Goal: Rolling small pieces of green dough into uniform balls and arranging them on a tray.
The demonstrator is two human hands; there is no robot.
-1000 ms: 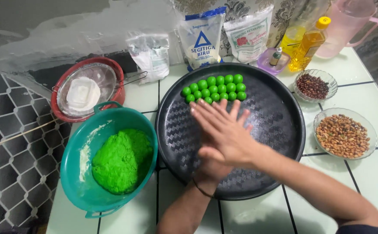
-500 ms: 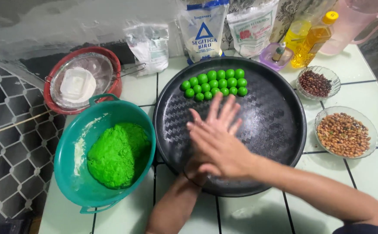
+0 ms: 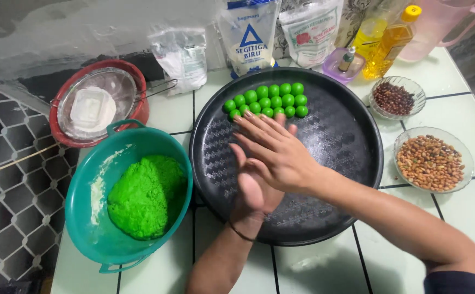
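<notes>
Where the tiled bench ends at its left edge, we see a honeycomb-patterned floor below, with little margin beside the bowls. A red bowl with a sieve and a white block in it stands at the far left, touching the rim of a teal bowl just in front of it. The teal bowl holds a lump of bright green dough, rough-surfaced, with pale flour streaks on the wall beside it.

The teal bowl's rim touches the round black tray, which fills the middle of the bench. Most of the tray's embossed floor is bare; a cluster of small green balls, smooth and glossy, lies in two to three rows near its far rim.

Above the tray our left hand lies palm up, and our right hand is pressed flat across it, fingers straight. We cannot tell whether anything lies between the palms.

Behind the tray stand flour bags and an oil bottle. To the right are two glass bowls, of dark beans and of peanuts, near the tray with bare tile around them.
</notes>
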